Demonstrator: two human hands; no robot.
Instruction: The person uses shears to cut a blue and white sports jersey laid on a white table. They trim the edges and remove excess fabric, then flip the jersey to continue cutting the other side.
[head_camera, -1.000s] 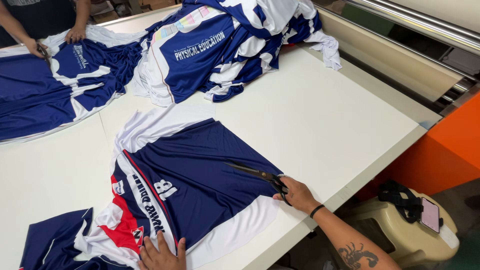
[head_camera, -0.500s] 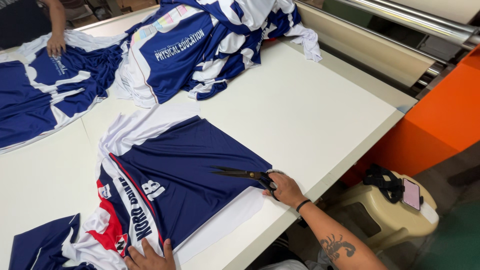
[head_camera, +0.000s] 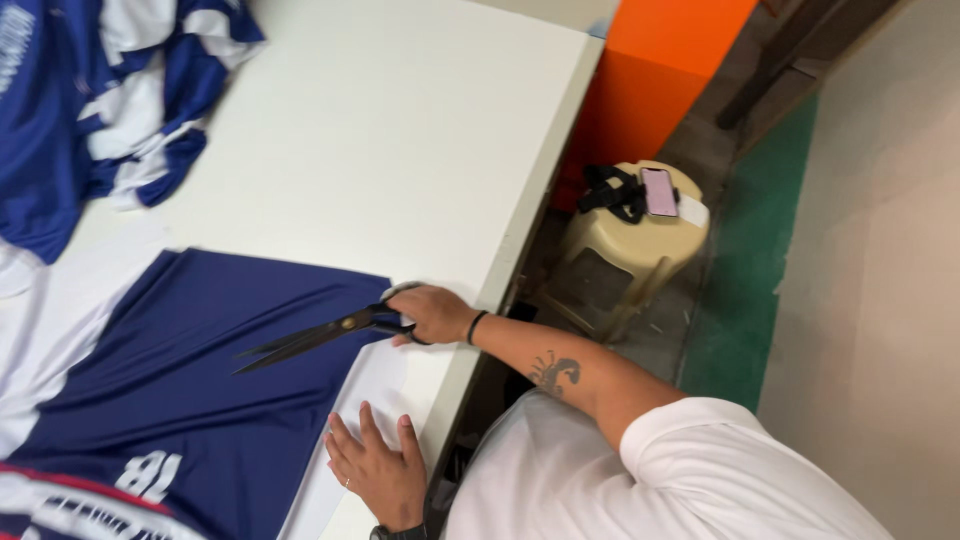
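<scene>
A navy blue printed fabric panel (head_camera: 190, 370) with white and red parts lies flat on the white table (head_camera: 400, 130). My right hand (head_camera: 432, 312) grips black scissors (head_camera: 315, 337) by the handles; the blades are slightly apart and point left over the navy cloth. My left hand (head_camera: 378, 468) presses flat, fingers spread, on the white edge of the fabric near the table's front edge, just below the scissors.
A heap of blue and white printed cloth (head_camera: 90, 110) lies at the table's far left. Beside the table stands a beige plastic stool (head_camera: 625, 245) carrying a phone (head_camera: 659, 191) and a black strap. An orange box (head_camera: 665, 75) stands behind it.
The view has swung right and closer. My left hand has moved along the fabric's edge to below the scissors. The right hand still holds the scissors at the navy panel's edge.
</scene>
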